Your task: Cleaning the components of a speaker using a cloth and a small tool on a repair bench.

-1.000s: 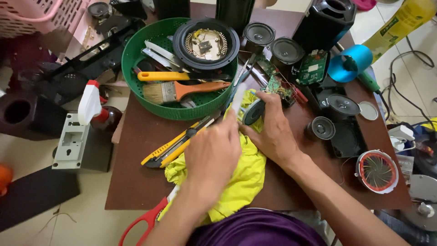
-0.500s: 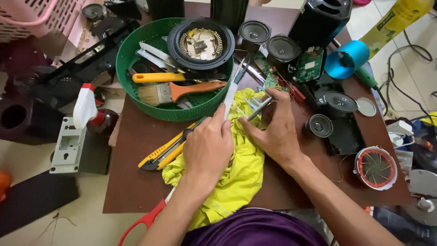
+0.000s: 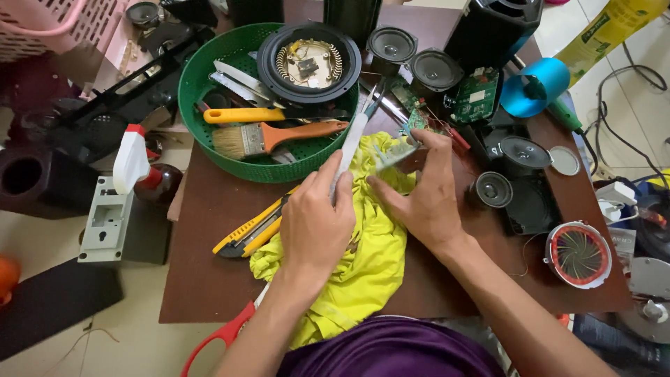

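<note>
Yellow crumpled cloth point(image 3: 370, 244) mid-surface, under both hands | left hand point(image 3: 317, 227) grips white-handled tool point(image 3: 349, 150) | right hand point(image 3: 426, 192) pinches small grey part point(image 3: 394, 155)

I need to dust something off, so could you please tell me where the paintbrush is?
In the head view, the paintbrush lies in the round green basket at upper left, just below a yellow-handled tool and left of the left hand.

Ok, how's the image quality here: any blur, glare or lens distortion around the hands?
Head view: left hand, right hand and yellow cloth are sharp; light is soft and even with faint shadows; mild glare on the blue cylinder; wide-angle bending shows towards the edges.
</note>
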